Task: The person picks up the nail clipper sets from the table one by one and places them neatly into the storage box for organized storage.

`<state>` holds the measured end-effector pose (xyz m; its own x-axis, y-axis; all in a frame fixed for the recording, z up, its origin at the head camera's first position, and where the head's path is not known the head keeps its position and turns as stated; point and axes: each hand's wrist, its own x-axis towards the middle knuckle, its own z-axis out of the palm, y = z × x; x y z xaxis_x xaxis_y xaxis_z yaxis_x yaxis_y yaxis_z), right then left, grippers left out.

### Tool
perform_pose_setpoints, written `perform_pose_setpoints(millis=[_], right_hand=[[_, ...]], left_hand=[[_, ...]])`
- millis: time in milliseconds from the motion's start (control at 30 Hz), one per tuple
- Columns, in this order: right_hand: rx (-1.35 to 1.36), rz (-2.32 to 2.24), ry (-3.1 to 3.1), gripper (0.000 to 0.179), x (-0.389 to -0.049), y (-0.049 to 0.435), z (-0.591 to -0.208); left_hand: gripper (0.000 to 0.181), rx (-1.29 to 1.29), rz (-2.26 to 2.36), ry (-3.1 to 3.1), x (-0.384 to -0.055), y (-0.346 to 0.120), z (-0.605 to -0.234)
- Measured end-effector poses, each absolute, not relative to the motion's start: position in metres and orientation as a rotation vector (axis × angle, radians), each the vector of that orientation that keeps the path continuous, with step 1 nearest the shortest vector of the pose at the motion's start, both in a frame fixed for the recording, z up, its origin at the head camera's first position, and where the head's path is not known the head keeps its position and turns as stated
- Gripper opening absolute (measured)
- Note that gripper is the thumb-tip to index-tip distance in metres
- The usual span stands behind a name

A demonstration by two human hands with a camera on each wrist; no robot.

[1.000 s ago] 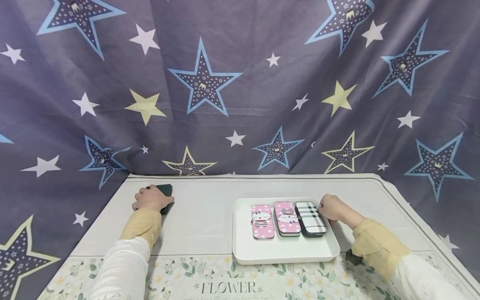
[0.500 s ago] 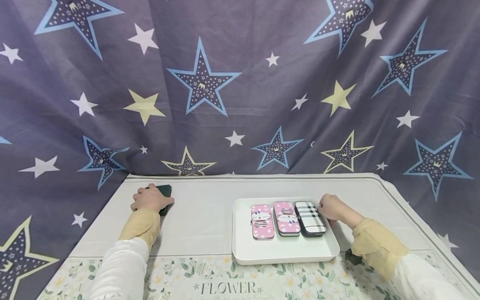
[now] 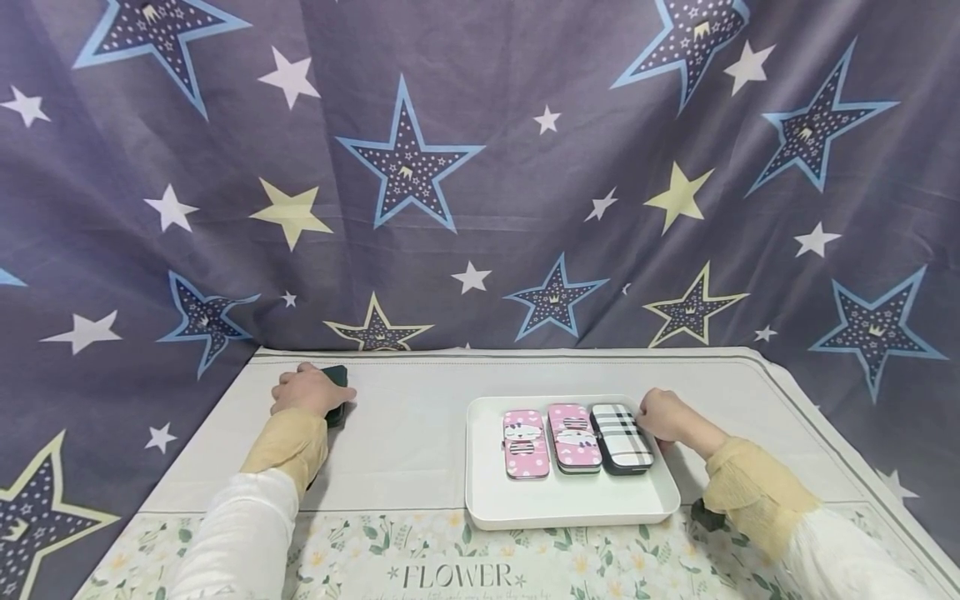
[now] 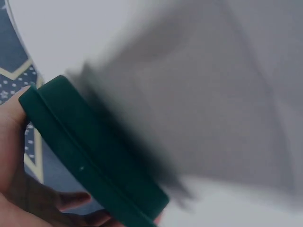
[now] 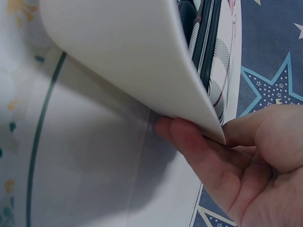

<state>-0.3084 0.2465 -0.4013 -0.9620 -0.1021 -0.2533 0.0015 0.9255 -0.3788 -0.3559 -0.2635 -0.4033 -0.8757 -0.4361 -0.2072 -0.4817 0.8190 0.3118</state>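
Note:
My left hand (image 3: 306, 390) grips a dark green rectangular case (image 4: 94, 146), thumb on one end and fingers on the other in the left wrist view. In the head view the hand covers much of that case, at the table's far left. With thumb and fingers my right hand (image 3: 667, 415) pinches the right wall of a white tray (image 3: 555, 508). Inside the tray lie two pink cases with a cat print, the left one (image 3: 527, 462) and the middle one (image 3: 576, 454). A plaid case (image 3: 622, 437) sits beside them, closest to the right hand.
A light cloth (image 3: 405, 467) covers the table, with a flower-printed band (image 3: 390, 533) along the near side. Behind the table's back edge hangs a purple-grey curtain (image 3: 480, 183) with stars. A small dark object (image 3: 707, 515) shows under the right wrist.
My left hand has shifted slightly to the right and away from me, and the green case has moved with it. The right hand, tray and cases in the tray stay put.

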Motion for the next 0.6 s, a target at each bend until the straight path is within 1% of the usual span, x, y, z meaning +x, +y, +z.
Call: perform_pose_setpoints(millis=[167, 433, 600], right_hand=[[-0.062, -0.551, 2.804, 0.027, -0.310, 0.246, -0.402], [-0.073, -0.568, 2.801, 0.027, -0.309, 0.247, -0.402], [-0.076, -0.555, 2.803, 0.027, -0.310, 0.247, -0.402]], left_hand=[[0.109, -0.660, 0.450, 2.851, -0.355, -0.253, -0.389], [0.099, -0.541, 0.334, 2.858, -0.358, -0.231, -0.368], [0.101, -0.471, 0.331, 2.886, -0.358, -0.213, -0.355]])
